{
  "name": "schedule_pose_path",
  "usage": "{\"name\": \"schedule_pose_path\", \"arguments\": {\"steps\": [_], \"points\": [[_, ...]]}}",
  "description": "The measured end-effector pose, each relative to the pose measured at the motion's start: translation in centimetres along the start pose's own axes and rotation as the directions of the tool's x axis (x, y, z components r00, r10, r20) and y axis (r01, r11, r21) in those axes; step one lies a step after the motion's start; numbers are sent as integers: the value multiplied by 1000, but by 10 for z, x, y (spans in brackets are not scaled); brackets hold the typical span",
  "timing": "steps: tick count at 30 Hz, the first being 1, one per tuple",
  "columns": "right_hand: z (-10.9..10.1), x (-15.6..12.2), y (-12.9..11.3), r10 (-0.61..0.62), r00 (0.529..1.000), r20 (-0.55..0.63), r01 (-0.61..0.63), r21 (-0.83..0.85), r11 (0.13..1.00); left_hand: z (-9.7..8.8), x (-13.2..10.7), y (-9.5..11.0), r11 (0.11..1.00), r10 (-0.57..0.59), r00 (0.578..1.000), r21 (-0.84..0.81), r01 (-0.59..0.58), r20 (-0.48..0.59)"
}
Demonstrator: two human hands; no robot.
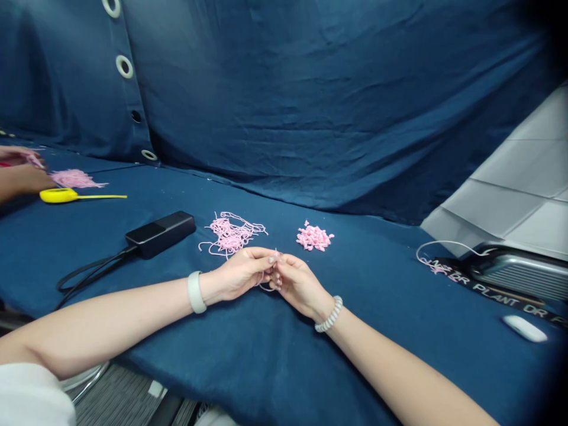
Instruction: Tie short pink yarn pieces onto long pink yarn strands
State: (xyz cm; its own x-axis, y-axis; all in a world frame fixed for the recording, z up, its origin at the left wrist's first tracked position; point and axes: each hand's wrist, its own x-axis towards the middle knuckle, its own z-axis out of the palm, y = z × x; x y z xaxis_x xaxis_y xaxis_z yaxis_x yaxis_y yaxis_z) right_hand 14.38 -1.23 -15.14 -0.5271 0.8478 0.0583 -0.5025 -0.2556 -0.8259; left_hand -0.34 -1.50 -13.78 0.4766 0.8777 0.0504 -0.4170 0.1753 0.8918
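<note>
My left hand [242,273] and my right hand [296,284] meet at the middle of the blue-covered table [248,355], fingers pinched together on a thin pink string [267,287] that loops down between them. Just beyond my hands lies a loose pile of pink strings [231,234]. To its right sits a small heap of knotted pink pieces [314,238]. A pale band circles my left wrist and a bead bracelet my right.
A black power bank [160,234] with a cable lies to the left. Another person's hand [20,174] at far left rests by more pink string [73,178] and a yellow tape measure [60,195]. A white mouse [525,328] and a grey device [519,275] sit at right.
</note>
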Motion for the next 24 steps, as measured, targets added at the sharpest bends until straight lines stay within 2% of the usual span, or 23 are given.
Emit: {"name": "schedule_pose_path", "arguments": {"steps": [6,11,14,17,24], "points": [[1,-3,-6,61,998,28,-60,-49,997,5,-3,0,997,-22,998,77,17,58],[2,-5,-7,120,992,37,-115,-119,986,7,-5,-2,997,-5,1000,72,6,-13],[5,-2,-1,33,998,-52,-45,-247,968,7,-5,2,997,42,998,72,-39,-37],[8,1,8,-110,984,-138,61,-317,946,6,-3,7,989,108,986,111,-94,-124],[7,1,14,-131,976,-172,62,-354,933,3,0,17,971,224,935,142,-191,-275]]}}
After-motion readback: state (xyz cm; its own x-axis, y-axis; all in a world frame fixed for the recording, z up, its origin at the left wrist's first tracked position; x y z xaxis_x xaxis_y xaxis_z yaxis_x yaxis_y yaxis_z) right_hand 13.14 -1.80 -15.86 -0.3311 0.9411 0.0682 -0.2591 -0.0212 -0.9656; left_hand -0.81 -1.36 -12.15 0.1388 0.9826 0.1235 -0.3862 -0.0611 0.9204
